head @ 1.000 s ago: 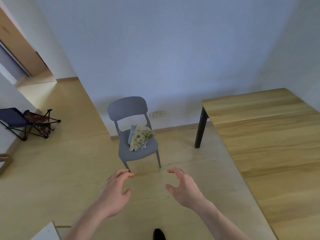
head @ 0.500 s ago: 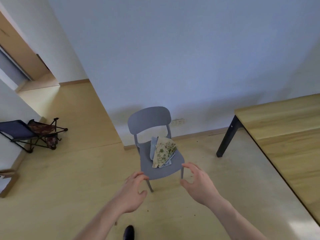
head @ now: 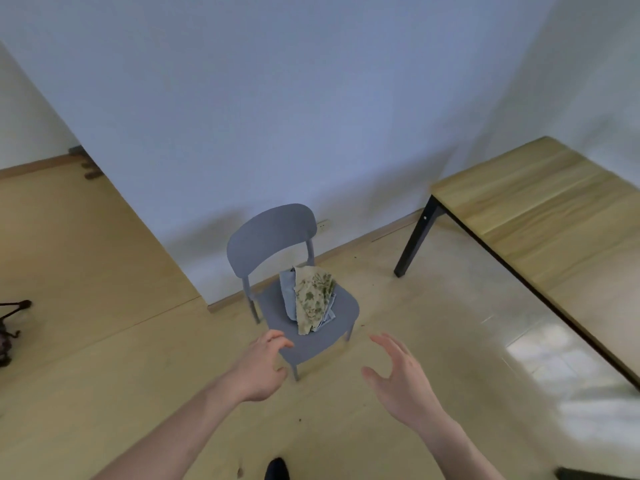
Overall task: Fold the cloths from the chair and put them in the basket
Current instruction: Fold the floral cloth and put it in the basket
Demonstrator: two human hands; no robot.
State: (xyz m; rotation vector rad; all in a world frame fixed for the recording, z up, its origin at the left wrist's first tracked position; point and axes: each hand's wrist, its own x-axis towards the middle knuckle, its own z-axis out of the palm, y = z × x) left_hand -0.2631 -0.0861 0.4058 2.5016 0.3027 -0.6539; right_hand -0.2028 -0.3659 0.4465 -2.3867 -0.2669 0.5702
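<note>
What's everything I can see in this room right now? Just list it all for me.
chair: one, grey, near the wall, centre of view
patterned cloth: one, cream with green print, top of the pile on the chair seat
blue cloths: count unclear, pale blue, under the patterned cloth
table: one, light wood top with black legs, right side
wall socket: one, white, low on the wall behind the chair
folding frame: one, dark, left edge, mostly cut off
basket: none in view
left hand: open, empty, before the chair's front edge
right hand: open, empty, right of the chair
</note>
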